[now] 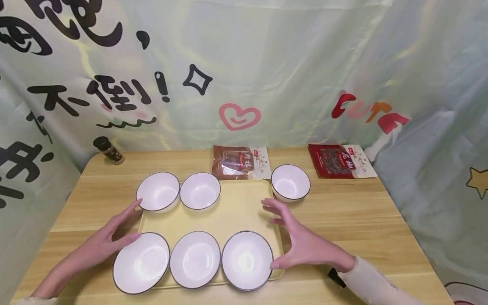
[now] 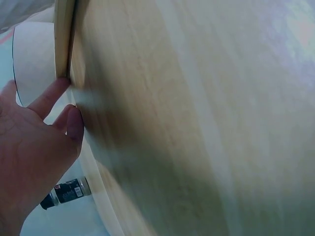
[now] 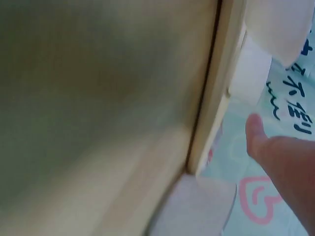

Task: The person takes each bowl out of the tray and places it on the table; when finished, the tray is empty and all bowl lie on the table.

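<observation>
A pale yellow tray [image 1: 244,207] lies on the table, with white, dark-rimmed bowls along its back left and front. My left hand [image 1: 101,241] is at the tray's left side, fingers spread. Its index finger reaches the back left bowl [image 1: 158,191], and its thumb lies at the rim of the front left bowl [image 1: 141,263]. A left fingertip meets the tray's edge [image 2: 64,44] in the left wrist view. Over the tray's right side, my right hand [image 1: 303,239] is spread, fingers loosely bent, its thumb beside the front right bowl [image 1: 247,260].
Another bowl [image 1: 290,182] stands by the tray's back right corner. Behind the tray are a brown spice packet [image 1: 240,163] and, farther right, a red one [image 1: 339,161]. A dark-capped spice jar [image 1: 109,150] stands at the back left, before a hanging printed cloth [image 1: 267,63].
</observation>
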